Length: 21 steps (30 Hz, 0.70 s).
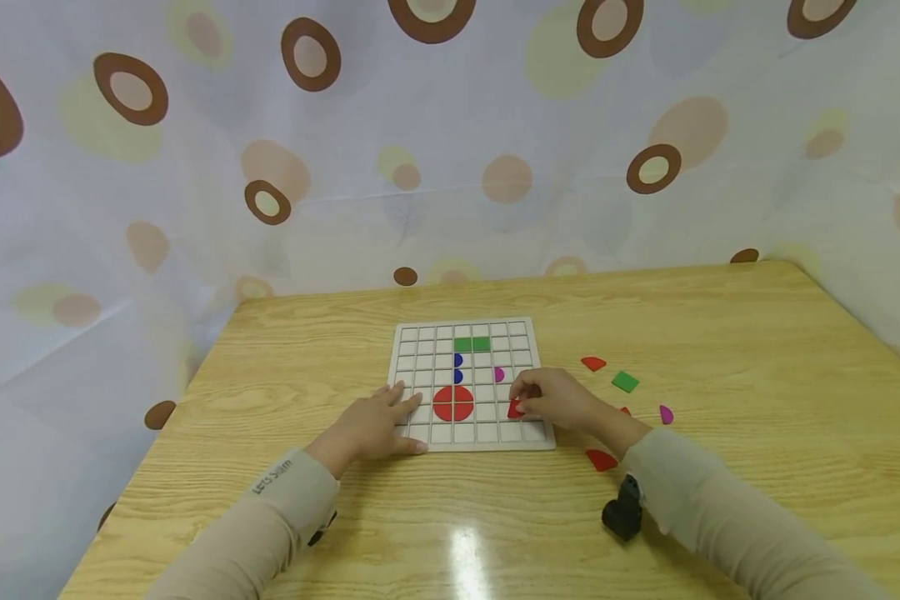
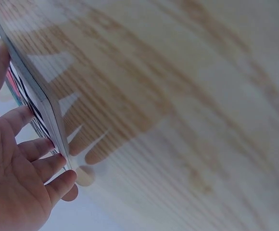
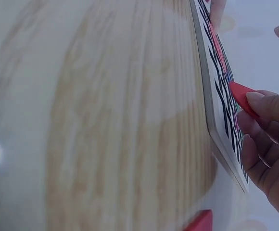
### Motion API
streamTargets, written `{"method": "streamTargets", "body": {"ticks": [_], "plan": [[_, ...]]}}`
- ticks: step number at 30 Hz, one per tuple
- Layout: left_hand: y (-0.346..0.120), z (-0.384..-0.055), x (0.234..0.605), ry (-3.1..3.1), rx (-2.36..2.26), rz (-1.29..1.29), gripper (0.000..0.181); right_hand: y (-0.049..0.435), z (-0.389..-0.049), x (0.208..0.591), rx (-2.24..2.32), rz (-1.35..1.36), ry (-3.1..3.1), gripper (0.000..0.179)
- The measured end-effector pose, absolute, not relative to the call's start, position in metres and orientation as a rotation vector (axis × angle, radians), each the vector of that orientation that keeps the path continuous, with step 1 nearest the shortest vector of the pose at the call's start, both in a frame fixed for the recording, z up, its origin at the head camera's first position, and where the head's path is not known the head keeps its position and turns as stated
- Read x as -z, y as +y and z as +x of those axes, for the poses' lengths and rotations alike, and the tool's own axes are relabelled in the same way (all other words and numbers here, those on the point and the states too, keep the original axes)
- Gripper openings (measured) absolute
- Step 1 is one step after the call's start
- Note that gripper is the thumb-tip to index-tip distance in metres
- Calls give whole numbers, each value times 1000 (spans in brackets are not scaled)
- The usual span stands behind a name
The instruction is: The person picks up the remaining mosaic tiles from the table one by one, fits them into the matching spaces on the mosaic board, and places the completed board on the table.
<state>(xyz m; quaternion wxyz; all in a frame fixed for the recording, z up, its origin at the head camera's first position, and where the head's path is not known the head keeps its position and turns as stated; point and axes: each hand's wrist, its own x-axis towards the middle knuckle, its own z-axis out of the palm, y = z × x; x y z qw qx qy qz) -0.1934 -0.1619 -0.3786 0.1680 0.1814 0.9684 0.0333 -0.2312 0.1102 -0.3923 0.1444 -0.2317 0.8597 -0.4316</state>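
Board (image 1: pixel 487 432) lies flat on the table (image 1: pixel 397 533). The right hand (image 1: pixel 558 398) pinches a red piece (image 1: pixel 514 408) at the board's 4 o'clock. In the head view, fingers cover part of that piece; the right wrist view shows the thumb on it, and its thin side. I cannot tell if it touches the board.

The left hand (image 1: pixel 375 427) grips nothing; its spread fingers touch the board at 8 o'clock. The head view shows its back, and the left wrist view its palm and the board's thick side.

On the board, a green strip (image 1: pixel 481 343) sits at 12 o'clock and a red circle (image 1: pixel 460 409) at 7. Off the board, at 3 o'clock, lie a green square (image 1: pixel 625 382) and a pink half-circle (image 1: pixel 667 414). A small red bit (image 1: pixel 626 410) there is mostly hidden by the right wrist. Both sleeves (image 1: pixel 247 533) are cut off at 6 o'clock.
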Motion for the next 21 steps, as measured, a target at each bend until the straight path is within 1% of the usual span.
{"method": "streamTargets", "body": {"ticks": [21], "plan": [[-162,-194,379,2763,-89,522,77,96,-237,392,1067,-692,2533,6]]}}
